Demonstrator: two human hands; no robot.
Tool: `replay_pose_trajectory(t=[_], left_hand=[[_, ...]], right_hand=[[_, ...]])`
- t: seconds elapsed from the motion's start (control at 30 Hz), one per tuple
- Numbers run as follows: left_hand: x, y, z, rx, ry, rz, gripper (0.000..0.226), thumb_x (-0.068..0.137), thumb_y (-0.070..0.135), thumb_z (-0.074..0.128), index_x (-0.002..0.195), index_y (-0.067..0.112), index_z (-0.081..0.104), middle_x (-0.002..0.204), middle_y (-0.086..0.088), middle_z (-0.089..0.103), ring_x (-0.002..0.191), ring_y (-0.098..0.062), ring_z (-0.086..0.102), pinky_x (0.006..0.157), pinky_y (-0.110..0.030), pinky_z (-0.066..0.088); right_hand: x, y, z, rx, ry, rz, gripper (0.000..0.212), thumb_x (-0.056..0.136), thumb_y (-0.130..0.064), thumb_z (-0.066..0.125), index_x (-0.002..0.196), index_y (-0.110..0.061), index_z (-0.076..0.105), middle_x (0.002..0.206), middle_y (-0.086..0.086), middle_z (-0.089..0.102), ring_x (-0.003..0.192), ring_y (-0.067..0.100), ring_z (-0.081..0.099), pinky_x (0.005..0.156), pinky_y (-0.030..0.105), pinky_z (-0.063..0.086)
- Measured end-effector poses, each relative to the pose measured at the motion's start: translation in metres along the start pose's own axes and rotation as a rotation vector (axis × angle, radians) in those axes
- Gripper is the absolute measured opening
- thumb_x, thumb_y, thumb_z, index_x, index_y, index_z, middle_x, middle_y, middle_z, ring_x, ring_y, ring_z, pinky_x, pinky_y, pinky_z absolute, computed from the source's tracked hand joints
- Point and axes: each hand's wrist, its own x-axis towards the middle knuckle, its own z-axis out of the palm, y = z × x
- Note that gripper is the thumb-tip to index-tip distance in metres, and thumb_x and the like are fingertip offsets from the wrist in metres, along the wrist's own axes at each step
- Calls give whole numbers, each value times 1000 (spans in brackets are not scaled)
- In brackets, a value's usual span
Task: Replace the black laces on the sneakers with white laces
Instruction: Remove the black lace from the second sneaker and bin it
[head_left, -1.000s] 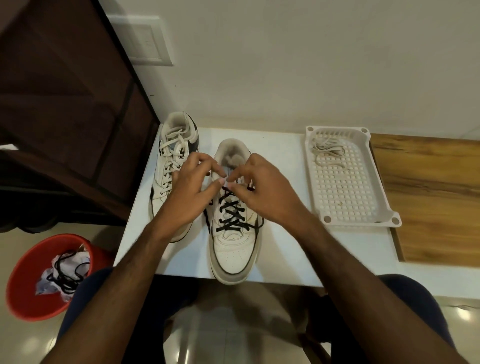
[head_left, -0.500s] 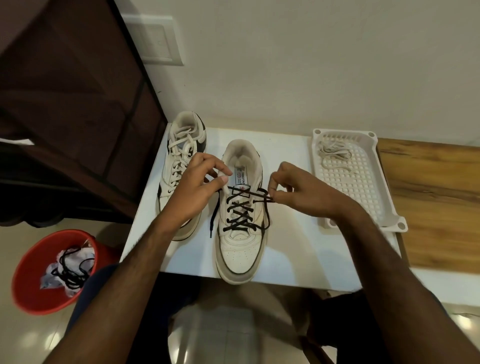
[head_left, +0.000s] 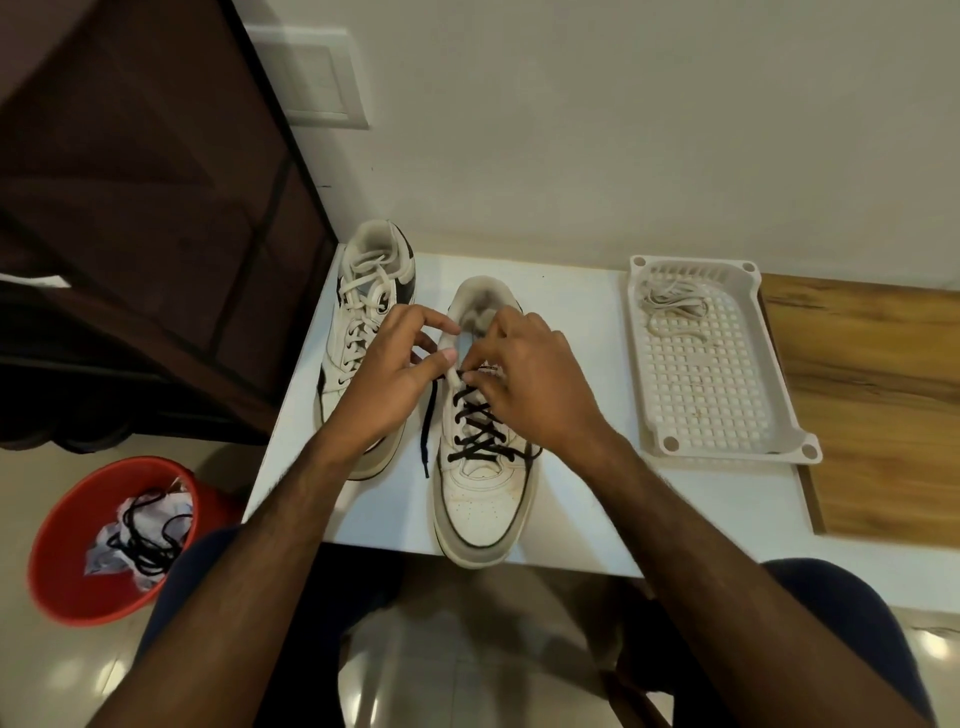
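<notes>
Both hands work the top eyelets: left hand (head_left: 387, 382) pinches the shoe's (head_left: 480, 499) edge; right hand's (head_left: 535, 387) fingers curl, apparently on the black lace (head_left: 480, 434). Lace judged limp, light; best gripped near an eyelet.

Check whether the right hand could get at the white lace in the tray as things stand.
Probably yes. The white lace lies loose and uncovered at the far end of the open tray, on the right hand's side, with bare table between. But that hand is busy at the black lace and would have to let go first.
</notes>
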Motion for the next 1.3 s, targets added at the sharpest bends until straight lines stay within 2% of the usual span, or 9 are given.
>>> replay_pose_trajectory(t=[0.13, 0.23, 0.4, 0.53, 0.8, 0.9, 1.1, 1.17, 1.3], left_hand=[[-2, 1, 1, -3, 17, -4, 17, 98, 14, 62, 112, 24, 65, 114, 16, 50, 97, 5, 55, 82, -14, 43], [-1, 0, 1, -8, 13, 3, 15, 98, 18, 62, 111, 24, 65, 114, 16, 49, 99, 2, 55, 85, -19, 46], [-1, 0, 1, -4, 11, 2, 21, 91, 32, 61, 111, 26, 66, 115, 15, 49, 102, 0, 56, 86, -24, 47], [0, -1, 1, -8, 8, 5, 22, 90, 35, 60, 111, 28, 66, 116, 16, 50, 104, -3, 56, 89, -26, 47], [0, -2, 0, -20, 3, -1, 23, 92, 31, 61, 114, 27, 64, 117, 16, 50, 104, -3, 56, 85, -14, 45], [0, -1, 1, -21, 8, 1, 18, 96, 24, 63, 114, 27, 64, 117, 16, 50, 102, -1, 55, 82, -10, 44], [2, -3, -1, 8, -5, 37, 15, 92, 23, 57, 101, 27, 68, 116, 11, 49, 106, -6, 54, 90, -25, 43], [1, -4, 1, 44, 1, 69, 17, 95, 16, 55, 97, 25, 70, 116, 9, 49, 111, -4, 52, 95, -26, 40], [-5, 1, 11, 468, 60, 202, 20, 96, 32, 49, 99, 30, 68, 131, 12, 46, 120, -5, 36, 98, -37, 24]], right_hand=[[-1, 27, -43, 800, -40, 151, 10, 82, -8, 70, 73, -12, 70, 97, 0, 54, 96, 8, 54, 83, 15, 43], [-9, 37, -69, 1128, -11, 156, 18, 76, -6, 49, 60, -9, 55, 84, 11, 62, 88, 17, 55, 78, 20, 41], [-11, 19, -42, 475, 30, 189, 24, 98, -28, 62, 82, -11, 61, 71, -2, 70, 70, 9, 66, 73, 34, 52], [1, 6, -16, 323, 92, 75, 16, 91, -32, 68, 103, -23, 63, 81, -10, 62, 78, 11, 59, 75, 39, 51], [2, 2, 12, 21, 82, 13, 13, 91, -32, 70, 102, -26, 73, 103, -8, 57, 98, 18, 42, 83, 40, 41], [3, 7, 2, 107, 47, 39, 7, 89, -27, 67, 92, -22, 70, 100, -11, 52, 96, 15, 47, 84, 40, 43], [-8, 45, -72, 997, 270, 386, 12, 79, -9, 50, 75, -19, 56, 86, 4, 66, 83, 16, 61, 72, 31, 39], [-17, 58, -90, 959, 252, 396, 12, 80, -9, 44, 75, -15, 53, 82, 12, 67, 81, 20, 63, 69, 31, 39], [-24, 56, -80, 498, -97, 363, 11, 83, -18, 55, 76, -11, 60, 76, 3, 71, 76, 16, 68, 69, 31, 48]])
